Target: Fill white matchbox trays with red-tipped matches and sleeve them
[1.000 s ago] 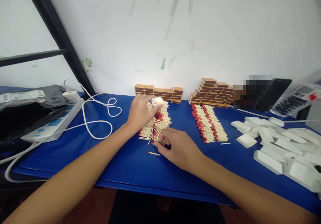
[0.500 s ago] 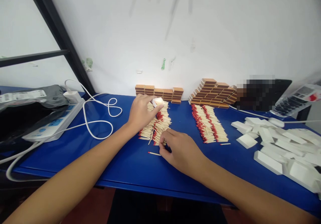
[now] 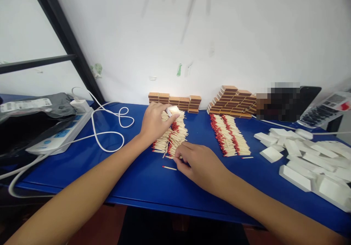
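Two hands were busy over the near pile of matches on the blue desk. Very little had changed in the last second. The left hand had stayed where it was, over the far end of the pile. Its thumb and fingers were closed around a small white box. The right hand had slid a tiny bit to the right. Its fingertips had crept up onto the near end of the pile, where they were bunched close together on the sticks. I could not tell if they had pinched a match or were only touching the sticks. One loose match lay by itself on the desk just left of the right hand, and it had not moved. So the picking at the sticks looked slow, and no stick had been lifted clear of the pile. A second pile of matches lay well off to the right, neat and with no hand near it. Brown matchboxes were stacked along the wall behind. A heap of white boxes lay at the far right of the desk.
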A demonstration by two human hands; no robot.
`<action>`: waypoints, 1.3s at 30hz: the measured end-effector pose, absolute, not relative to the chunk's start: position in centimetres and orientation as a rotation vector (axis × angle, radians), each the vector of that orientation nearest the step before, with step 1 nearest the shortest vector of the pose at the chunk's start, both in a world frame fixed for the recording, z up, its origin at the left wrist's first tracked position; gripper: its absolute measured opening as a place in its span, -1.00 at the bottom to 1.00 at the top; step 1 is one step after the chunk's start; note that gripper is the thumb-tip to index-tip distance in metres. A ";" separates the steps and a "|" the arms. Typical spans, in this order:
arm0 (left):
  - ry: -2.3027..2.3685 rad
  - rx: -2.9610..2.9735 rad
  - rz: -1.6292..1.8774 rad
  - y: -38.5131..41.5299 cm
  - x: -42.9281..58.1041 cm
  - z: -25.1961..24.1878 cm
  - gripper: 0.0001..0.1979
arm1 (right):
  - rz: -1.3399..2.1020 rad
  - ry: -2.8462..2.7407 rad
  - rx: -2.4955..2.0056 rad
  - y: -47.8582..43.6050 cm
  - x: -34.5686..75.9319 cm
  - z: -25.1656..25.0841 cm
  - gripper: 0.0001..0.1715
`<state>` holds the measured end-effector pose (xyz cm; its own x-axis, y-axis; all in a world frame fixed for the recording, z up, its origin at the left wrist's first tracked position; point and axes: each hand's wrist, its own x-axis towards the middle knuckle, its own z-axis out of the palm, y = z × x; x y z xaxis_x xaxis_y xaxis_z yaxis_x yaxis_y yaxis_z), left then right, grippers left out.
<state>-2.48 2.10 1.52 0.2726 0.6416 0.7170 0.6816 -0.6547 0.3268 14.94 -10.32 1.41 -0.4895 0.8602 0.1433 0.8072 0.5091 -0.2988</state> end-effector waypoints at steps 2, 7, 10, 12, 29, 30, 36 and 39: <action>-1.275 -2.469 -1.360 2.1 -2.5 1.5 -0.72 | 0.365 -2.489 -1.369 -10.6 14.8 1.3 -0.87; -1.258 -2.473 -1.368 2.0 -2.5 1.6 -0.70 | 0.495 -2.468 -1.366 -11.1 14.5 1.5 -0.84; -1.258 -2.475 -1.376 2.0 -2.4 1.6 -0.71 | 0.556 -2.465 -1.366 -11.3 14.5 1.7 -0.88; -1.252 -2.483 -1.379 2.0 -2.4 1.6 -0.72 | 0.593 -2.481 -1.384 -11.3 14.4 1.6 -0.87; -1.103 -2.878 -1.290 1.2 -1.7 1.5 -0.56 | 0.110 -2.113 -1.319 -5.1 21.8 3.6 -0.86; -1.087 -2.917 -1.285 0.9 -1.5 1.6 -0.54 | 0.064 -2.116 -1.318 -4.7 22.1 3.5 -0.87; -1.014 -3.080 -1.322 -0.3 -0.8 1.7 -0.55 | -0.022 -2.282 -1.239 -4.5 22.1 2.4 -0.87; -1.055 -3.113 -1.333 -0.3 -0.8 1.7 -0.55 | -0.010 -2.281 -1.218 -4.8 21.8 2.4 -0.85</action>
